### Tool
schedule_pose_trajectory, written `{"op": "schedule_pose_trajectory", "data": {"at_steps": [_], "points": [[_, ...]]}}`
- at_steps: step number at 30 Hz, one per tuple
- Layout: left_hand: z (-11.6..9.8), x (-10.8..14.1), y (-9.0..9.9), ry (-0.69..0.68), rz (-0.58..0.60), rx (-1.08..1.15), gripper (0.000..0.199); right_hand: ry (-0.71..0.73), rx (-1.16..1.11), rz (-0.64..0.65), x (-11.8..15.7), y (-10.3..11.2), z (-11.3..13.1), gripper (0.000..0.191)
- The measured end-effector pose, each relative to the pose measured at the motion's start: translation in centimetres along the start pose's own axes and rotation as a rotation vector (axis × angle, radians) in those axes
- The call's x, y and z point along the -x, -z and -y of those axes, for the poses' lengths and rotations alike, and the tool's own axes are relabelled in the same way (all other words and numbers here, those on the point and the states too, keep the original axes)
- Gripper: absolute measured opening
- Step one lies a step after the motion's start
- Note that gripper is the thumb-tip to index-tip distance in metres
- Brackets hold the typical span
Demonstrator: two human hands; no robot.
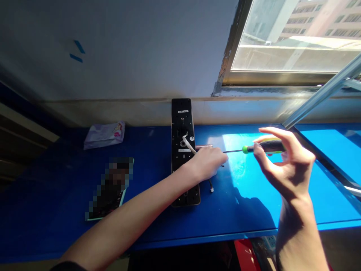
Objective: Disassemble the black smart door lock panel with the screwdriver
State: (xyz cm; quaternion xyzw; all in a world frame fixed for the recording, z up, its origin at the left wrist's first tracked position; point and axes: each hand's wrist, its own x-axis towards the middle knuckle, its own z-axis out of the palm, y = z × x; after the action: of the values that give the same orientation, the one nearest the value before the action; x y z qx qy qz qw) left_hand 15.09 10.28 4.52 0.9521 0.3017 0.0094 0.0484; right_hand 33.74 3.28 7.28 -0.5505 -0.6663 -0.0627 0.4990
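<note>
In my right hand [287,158] is a screwdriver [270,146] with a black and green handle, pinched between thumb and fingers and held level. Its thin shaft points left and ends at my left hand [210,162]. That hand is closed, and what its fingers grip is hidden from this side. My left forearm crosses a long black panel [182,124], which looks like a door lock's back plate, standing against the wall. A white cable [188,145] comes out of the panel and passes behind my left hand. Below it hangs a small white connector [212,190].
A blue tabletop [152,165] spans the view. To the left lie a phone with a blurred screen [111,192] and a lilac tissue pack [105,134]. A metal rod [204,146] lies beside the panel. A metal frame bar [321,92] slants by the window at right.
</note>
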Motion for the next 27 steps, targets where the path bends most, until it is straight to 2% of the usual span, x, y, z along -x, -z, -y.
{"op": "schedule_pose_trajectory", "data": {"at_steps": [4, 8, 13, 16, 21, 24, 27], "points": [[-0.4, 1.3, 0.3, -0.002, -0.005, -0.02, 0.022, -0.027, 0.01, -0.056, 1.0, -0.8, 0.7, 0.031], [-0.8, 2.1, -0.2, -0.018, 0.012, -0.034, 0.019, -0.094, 0.049, -0.073, 1.9, -1.5, 1.7, 0.028], [-0.9, 2.5, -0.7, -0.048, -0.005, -0.047, 0.019, -0.061, 0.125, -0.048, 2.6, -1.6, 2.2, 0.03], [-0.7, 2.7, -0.6, -0.066, -0.01, -0.057, 0.02, -0.028, 0.149, -0.047, 2.7, -1.6, 2.4, 0.035], [-0.5, 2.8, -0.1, -0.084, 0.01, -0.07, 0.019, -0.05, 0.142, -0.091, 2.3, -1.8, 3.0, 0.027], [-0.5, 2.9, 0.0, -0.092, 0.033, -0.078, 0.021, -0.068, 0.157, -0.078, 2.0, -1.9, 3.0, 0.03], [-0.3, 3.0, -0.2, -0.114, 0.057, -0.093, 0.023, -0.065, 0.151, -0.118, 2.0, -2.0, 2.6, 0.029]]}}
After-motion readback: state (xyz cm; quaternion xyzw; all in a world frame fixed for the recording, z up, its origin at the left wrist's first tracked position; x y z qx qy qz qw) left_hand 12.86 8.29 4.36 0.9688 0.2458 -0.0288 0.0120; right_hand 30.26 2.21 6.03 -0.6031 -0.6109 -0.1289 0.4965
